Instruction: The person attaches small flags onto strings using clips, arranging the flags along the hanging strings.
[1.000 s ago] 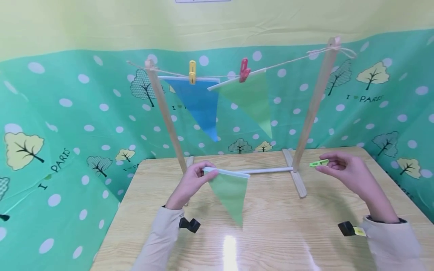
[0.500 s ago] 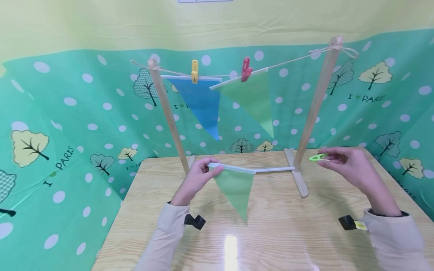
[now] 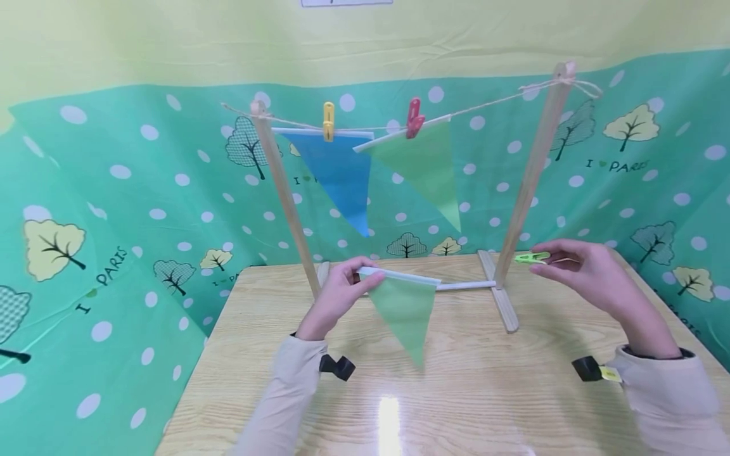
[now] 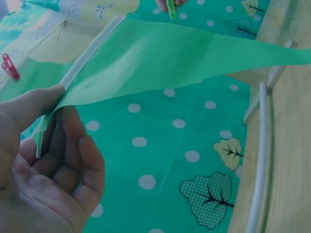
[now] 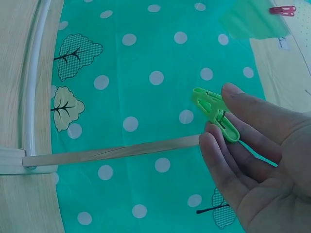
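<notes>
My left hand [image 3: 339, 296] pinches the left end of the white top edge of a green triangular pennant [image 3: 403, 308], which hangs point down over the table. In the left wrist view the thumb lies over the pennant's white band [image 4: 92, 51]. To the right, beside the right post, my right hand [image 3: 590, 272] holds a light green clothespin [image 3: 531, 258] between thumb and fingers. In the right wrist view that clothespin [image 5: 216, 114] points away from the hand. On the string above hang a blue pennant [image 3: 336, 171] under a yellow clothespin [image 3: 328, 121] and another green pennant [image 3: 424, 164] under a red clothespin [image 3: 414, 118].
A left wooden post [image 3: 285, 196] and a right wooden post [image 3: 533, 171] bear the string [image 3: 490, 103]. A white rod [image 3: 467, 285] joins their feet low above the wooden table [image 3: 456, 392]. A patterned green cloth [image 3: 188, 190] forms the backdrop.
My left hand has moved right and slightly up with the green pennant. My right hand has risen a little with the clothespin. The hung pennants stay on the string.
</notes>
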### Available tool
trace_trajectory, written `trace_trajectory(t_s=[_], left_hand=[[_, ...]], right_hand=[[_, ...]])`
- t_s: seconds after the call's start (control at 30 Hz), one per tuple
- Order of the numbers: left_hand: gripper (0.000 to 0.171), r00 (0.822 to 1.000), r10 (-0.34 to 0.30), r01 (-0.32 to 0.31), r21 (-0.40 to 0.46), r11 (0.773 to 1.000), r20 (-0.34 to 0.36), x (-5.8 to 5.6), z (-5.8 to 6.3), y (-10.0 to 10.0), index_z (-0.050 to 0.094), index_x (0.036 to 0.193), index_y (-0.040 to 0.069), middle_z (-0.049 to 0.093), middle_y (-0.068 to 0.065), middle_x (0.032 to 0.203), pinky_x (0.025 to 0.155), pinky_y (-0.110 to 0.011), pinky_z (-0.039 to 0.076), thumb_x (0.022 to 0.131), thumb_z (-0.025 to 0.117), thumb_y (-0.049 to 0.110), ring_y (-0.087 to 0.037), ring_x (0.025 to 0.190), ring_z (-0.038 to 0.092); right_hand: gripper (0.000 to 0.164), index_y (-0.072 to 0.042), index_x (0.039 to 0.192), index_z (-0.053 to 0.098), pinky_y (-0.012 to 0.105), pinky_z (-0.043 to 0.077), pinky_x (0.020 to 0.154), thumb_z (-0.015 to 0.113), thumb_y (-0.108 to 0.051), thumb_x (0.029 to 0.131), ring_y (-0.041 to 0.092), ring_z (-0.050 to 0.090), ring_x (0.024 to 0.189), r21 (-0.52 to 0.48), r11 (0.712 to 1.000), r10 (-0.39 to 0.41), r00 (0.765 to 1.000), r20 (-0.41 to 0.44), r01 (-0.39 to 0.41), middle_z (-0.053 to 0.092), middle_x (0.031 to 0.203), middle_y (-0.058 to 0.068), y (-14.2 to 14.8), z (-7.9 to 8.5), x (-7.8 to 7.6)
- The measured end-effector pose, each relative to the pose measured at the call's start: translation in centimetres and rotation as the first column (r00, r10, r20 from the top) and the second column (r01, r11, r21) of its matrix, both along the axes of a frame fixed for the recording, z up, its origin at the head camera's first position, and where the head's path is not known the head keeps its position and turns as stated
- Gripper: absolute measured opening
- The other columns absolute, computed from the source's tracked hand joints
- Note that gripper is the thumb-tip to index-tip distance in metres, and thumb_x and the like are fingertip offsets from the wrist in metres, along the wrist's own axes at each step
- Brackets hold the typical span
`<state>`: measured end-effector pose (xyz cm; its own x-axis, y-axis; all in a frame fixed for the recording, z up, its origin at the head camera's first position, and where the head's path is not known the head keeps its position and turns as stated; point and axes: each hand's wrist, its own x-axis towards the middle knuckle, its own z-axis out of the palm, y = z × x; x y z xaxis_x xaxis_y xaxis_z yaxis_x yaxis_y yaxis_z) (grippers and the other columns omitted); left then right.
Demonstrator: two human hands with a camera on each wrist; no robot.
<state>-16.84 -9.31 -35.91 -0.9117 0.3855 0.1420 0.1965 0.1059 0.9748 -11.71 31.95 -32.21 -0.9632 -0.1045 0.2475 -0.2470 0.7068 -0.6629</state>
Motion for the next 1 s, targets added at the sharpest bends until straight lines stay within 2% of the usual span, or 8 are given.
trace_trajectory(t_s=[0.13, 0.23, 0.4, 0.5, 0.63, 0.83, 1.0], left_hand=[[0.019, 1.0, 0.0, 0.0, 0.013, 1.0, -0.011, -0.1, 0.3, 0.7, 0.069, 0.105, 0.006, 0.06, -0.001, 0.089, 0.062, -0.021, 0.041, 0.094, 0.07, 0.022, -0.016, 0.07, 0.046], [0.02, 1.0, 0.008, -0.007, 0.02, 1.0, -0.024, -0.1, 0.5, 1.0, 0.071, 0.105, 0.007, 0.06, -0.002, 0.087, 0.061, -0.022, 0.039, 0.093, 0.072, 0.022, -0.016, 0.069, 0.047], [0.02, 0.999, 0.026, -0.024, 0.04, 0.999, -0.037, -0.2, 0.8, 1.3, 0.072, 0.105, 0.008, 0.062, 0.001, 0.086, 0.061, -0.021, 0.038, 0.092, 0.073, 0.022, -0.012, 0.066, 0.045], [0.02, 0.998, 0.04, -0.038, 0.046, 0.998, -0.04, -0.3, 1.0, 1.5, 0.072, 0.106, 0.008, 0.063, 0.002, 0.085, 0.061, -0.021, 0.038, 0.092, 0.073, 0.022, -0.012, 0.065, 0.045], [0.02, 0.997, 0.058, -0.056, 0.052, 0.997, -0.042, -0.3, 1.2, 1.7, 0.072, 0.105, 0.008, 0.063, 0.003, 0.084, 0.064, -0.022, 0.039, 0.091, 0.074, 0.023, -0.012, 0.065, 0.045], [0.02, 0.996, 0.072, -0.068, 0.068, 0.995, -0.057, -0.4, 1.8, 2.0, 0.073, 0.104, 0.007, 0.064, 0.0, 0.087, 0.065, -0.022, 0.04, 0.091, 0.074, 0.023, -0.013, 0.065, 0.046], [0.021, 0.995, 0.082, -0.078, 0.075, 0.994, -0.054, -0.5, 2.4, 2.6, 0.075, 0.104, 0.01, 0.066, 0.0, 0.088, 0.063, -0.023, 0.039, 0.09, 0.076, 0.025, -0.014, 0.066, 0.047]], right_hand=[[0.033, -0.002, 0.12, 0.069, 0.005, 0.049, 0.071, 0.074, -0.016, 0.091, -0.017, 0.056, 0.086, -0.001, 1.0, 0.029, 0.999, -0.043, -0.029, 0.065, 0.114, 0.018, -0.3, 0.3, -0.1], [0.031, -0.001, 0.118, 0.07, 0.005, 0.049, 0.071, 0.075, -0.013, 0.09, -0.016, 0.057, 0.086, -0.006, 0.999, 0.038, 0.996, -0.085, -0.038, 0.064, 0.11, 0.012, -0.6, 0.7, -0.3], [0.041, 0.001, 0.122, 0.066, 0.007, 0.05, 0.069, 0.079, -0.015, 0.086, -0.013, 0.059, 0.081, -0.052, 0.998, -0.033, 0.995, -0.095, 0.028, 0.066, 0.098, -0.011, -1.0, 1.7, -0.6], [0.043, 0.0, 0.119, 0.067, 0.007, 0.051, 0.066, 0.082, -0.018, 0.083, -0.014, 0.061, 0.077, -0.07, 0.993, -0.099, 0.991, -0.089, 0.093, 0.067, 0.091, -0.019, -1.2, 2.2, -0.7], [0.042, 0.0, 0.114, 0.071, 0.007, 0.05, 0.064, 0.084, -0.021, 0.081, -0.015, 0.062, 0.074, -0.067, 0.989, -0.14, 0.986, -0.086, 0.134, 0.072, 0.086, -0.016, -1.6, 2.7, -0.8], [0.038, 0.0, 0.113, 0.073, 0.006, 0.049, 0.064, 0.084, -0.017, 0.08, -0.015, 0.062, 0.073, -0.068, 0.991, -0.122, 0.986, -0.11, 0.115, 0.074, 0.085, -0.012, -1.9, 3.4, -0.9], [0.035, -0.004, 0.113, 0.074, 0.005, 0.049, 0.066, 0.084, -0.012, 0.08, -0.016, 0.063, 0.076, -0.07, 0.994, -0.091, 0.984, -0.151, 0.081, 0.068, 0.088, -0.028, -2.3, 3.9, -1.1]])
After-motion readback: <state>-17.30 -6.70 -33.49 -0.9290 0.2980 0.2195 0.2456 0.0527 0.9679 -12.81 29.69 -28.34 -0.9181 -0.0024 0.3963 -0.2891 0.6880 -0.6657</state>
